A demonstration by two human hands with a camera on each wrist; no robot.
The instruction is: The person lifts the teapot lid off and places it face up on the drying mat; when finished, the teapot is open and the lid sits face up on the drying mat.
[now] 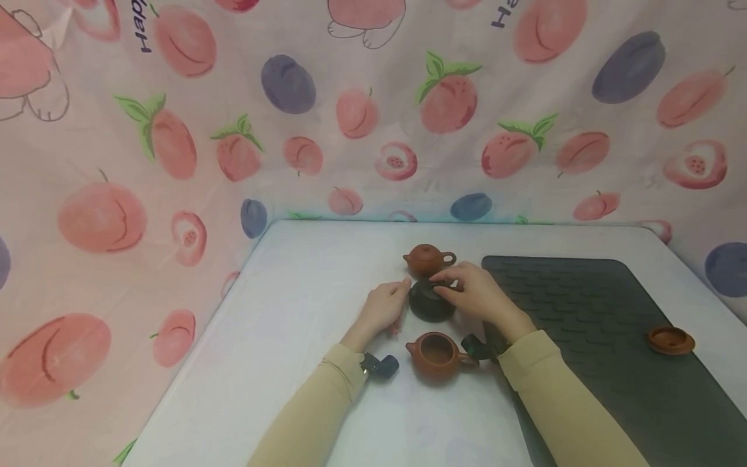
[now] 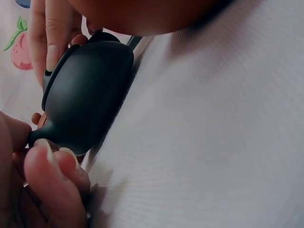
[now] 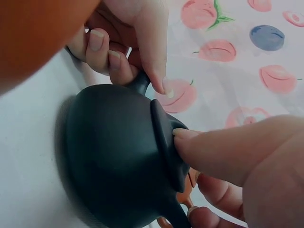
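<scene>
One black teapot point(image 1: 432, 312): left fingers point(image 2: 52, 180) pinch its spout point(image 3: 139, 83), right fingers point(image 1: 449, 274) (above) its lid point(image 3: 163, 137).

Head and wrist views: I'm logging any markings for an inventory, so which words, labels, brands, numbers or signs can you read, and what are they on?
"Hap": sideways letters on the printed cloth, upper left of the head view, running off the top edge.
"Ha": tilted letters on the same cloth, right of centre, also cut off.
No readable text on the dark teapot, open brown teapot, lidded brown teapot or black mat.
</scene>
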